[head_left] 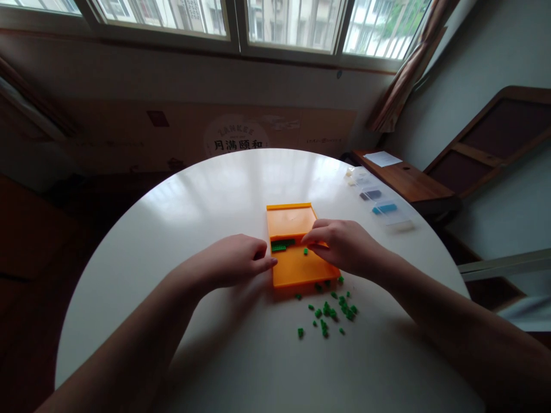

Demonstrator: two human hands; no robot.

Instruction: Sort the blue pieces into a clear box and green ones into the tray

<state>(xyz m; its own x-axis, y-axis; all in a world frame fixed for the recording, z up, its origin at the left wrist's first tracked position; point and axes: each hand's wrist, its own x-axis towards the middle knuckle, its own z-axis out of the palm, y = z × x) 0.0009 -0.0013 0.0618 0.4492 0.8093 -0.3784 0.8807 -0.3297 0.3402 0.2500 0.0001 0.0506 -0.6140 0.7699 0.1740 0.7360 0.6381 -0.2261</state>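
An orange tray [297, 274] with a ridge across it lies on the white round table. Small green blocks [279, 246] sit in rows against the ridge at the left, and one loose green block [305, 252] lies on the tray nearby. My left hand [241, 261] is at the tray's left edge, its thumb touching or close to the rim and its fingers curled with nothing seen in them. Over the right part of the tray is my right hand [340, 244], its thumb and fingertips pinched near the ridge. Whatever it may hold is too small to make out.
Several loose green blocks [329, 311] are scattered on the white table [206, 355] in front of the tray. Clear plastic bags [390, 212] with blue, dark and pale pieces lie at the back right. A wooden desk [413, 180] with paper stands beyond.
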